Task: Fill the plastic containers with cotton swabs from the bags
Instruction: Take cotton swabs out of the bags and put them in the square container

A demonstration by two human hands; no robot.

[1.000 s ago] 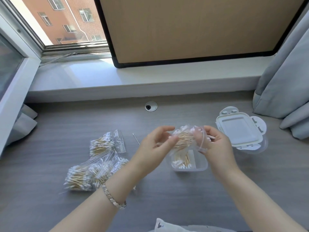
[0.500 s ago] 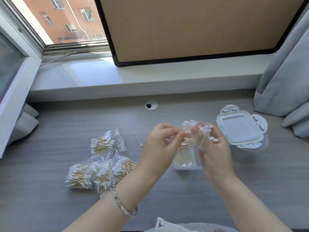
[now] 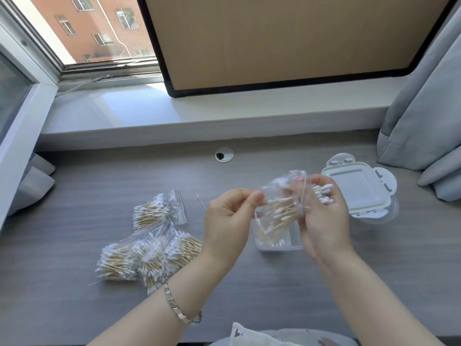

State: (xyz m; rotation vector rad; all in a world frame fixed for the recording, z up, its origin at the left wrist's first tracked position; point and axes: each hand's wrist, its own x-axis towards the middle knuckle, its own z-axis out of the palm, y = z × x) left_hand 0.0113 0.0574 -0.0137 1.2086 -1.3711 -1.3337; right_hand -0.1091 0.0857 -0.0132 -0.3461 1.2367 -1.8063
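Cotton swabs with pale wooden stems and white tips (image 3: 282,213) fill a crinkled clear plastic bag (image 3: 282,193) held above a small clear rectangular container (image 3: 277,245) on the grey wood-grain desk (image 3: 249,283). The left hand (image 3: 229,221) pinches the bag's edge; the right hand (image 3: 324,216) grips its other side and loose swabs. Sealed swab bags (image 3: 149,245) lie well left; a white-lidded container (image 3: 359,193) sits just right.

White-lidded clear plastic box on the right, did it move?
No. The white-lidded clear plastic box sits just as far right of the round desk hole as before.
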